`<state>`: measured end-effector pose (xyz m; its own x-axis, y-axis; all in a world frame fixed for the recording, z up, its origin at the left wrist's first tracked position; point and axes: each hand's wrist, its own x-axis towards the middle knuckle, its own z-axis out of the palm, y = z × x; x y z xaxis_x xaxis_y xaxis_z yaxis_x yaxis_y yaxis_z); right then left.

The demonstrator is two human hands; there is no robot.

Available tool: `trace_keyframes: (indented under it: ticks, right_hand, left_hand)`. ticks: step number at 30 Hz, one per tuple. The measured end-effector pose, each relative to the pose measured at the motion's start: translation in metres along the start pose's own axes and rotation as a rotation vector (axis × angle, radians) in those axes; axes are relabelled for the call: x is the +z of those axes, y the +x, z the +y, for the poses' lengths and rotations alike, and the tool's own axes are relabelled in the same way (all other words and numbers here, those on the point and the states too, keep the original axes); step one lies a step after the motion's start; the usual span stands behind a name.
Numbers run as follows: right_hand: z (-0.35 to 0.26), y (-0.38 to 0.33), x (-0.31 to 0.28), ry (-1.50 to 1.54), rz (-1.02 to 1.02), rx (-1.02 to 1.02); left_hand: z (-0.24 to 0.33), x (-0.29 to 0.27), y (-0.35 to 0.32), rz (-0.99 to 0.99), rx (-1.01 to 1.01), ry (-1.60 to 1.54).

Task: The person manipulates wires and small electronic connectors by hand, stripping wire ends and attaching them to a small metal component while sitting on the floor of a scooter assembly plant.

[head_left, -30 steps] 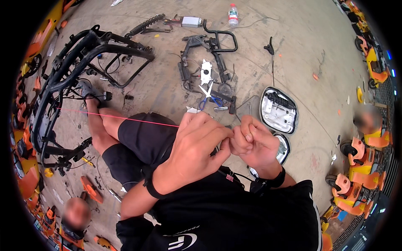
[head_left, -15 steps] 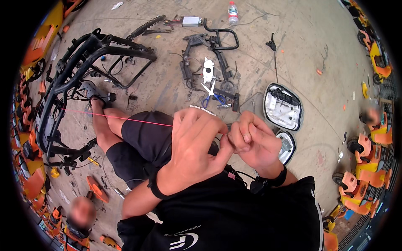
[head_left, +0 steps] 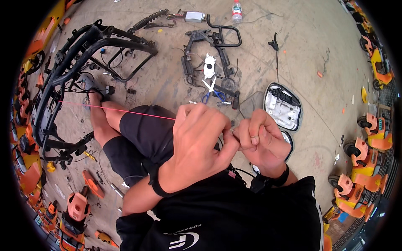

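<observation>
A thin red wire (head_left: 125, 111) runs taut from the black tubular frame (head_left: 134, 45) at the left to my left hand (head_left: 194, 138). That hand is closed, with thumb and forefinger pinched on the wire near its end. My right hand (head_left: 266, 140) is closed just beside it, the curled fingers gripping the tip. A short, pale, thread-like piece shows between the two hands; whether it is bare strands I cannot tell. Beyond my hands, blue-handled scissors (head_left: 212, 88) lie spread on the floor, close to a small metal cylinder (head_left: 224, 103).
Dark frame parts (head_left: 187, 52) and a white bracket (head_left: 209, 67) lie ahead. Farther off are a silver box (head_left: 194, 16) and a plastic bottle (head_left: 237, 11). At the right, an open shell case (head_left: 283, 115) holds a black spring. Orange-yellow ride-on vehicles (head_left: 360, 165) line both sides.
Both hands have shifted slightly right and moved a little apart, showing the pale piece between them. The wire stays taut. The whole view has tilted slightly.
</observation>
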<state>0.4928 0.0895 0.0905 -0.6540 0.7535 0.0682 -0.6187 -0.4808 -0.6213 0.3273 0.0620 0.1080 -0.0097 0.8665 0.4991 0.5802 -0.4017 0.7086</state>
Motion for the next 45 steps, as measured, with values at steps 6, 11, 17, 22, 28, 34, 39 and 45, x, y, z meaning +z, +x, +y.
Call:
trace_keyframes:
  ticks: [6,11,17,22,28,34,39,45]
  right_hand:
    - [-0.001,0.0,0.002,0.004,0.002,-0.002]
    - [-0.006,0.006,0.008,-0.005,-0.003,-0.011]
    - [-0.013,0.012,0.009,0.05,-0.024,0.047]
    - [-0.011,0.011,0.007,0.146,-0.023,0.092]
    - [-0.013,0.012,0.009,0.206,-0.028,0.105]
    - [-0.011,0.013,0.009,0.251,-0.035,0.102]
    - [-0.012,0.012,0.009,0.122,-0.087,0.085]
    - [-0.022,0.013,0.009,-0.042,-0.134,0.068]
  left_hand:
    - [-0.002,0.001,-0.001,0.036,0.024,0.075]
    - [-0.023,-0.025,0.004,0.023,0.046,0.142]
    - [-0.009,-0.037,0.009,-0.16,0.051,-0.043]
    - [-0.006,-0.032,0.012,-0.177,-0.013,-0.169]
    - [-0.006,-0.03,0.014,-0.174,0.001,-0.176]
    - [-0.007,-0.03,0.014,-0.182,-0.062,-0.271]
    - [-0.007,-0.043,0.022,-0.341,-0.148,-0.368]
    - [-0.001,-0.05,0.032,-0.37,-0.061,-0.249]
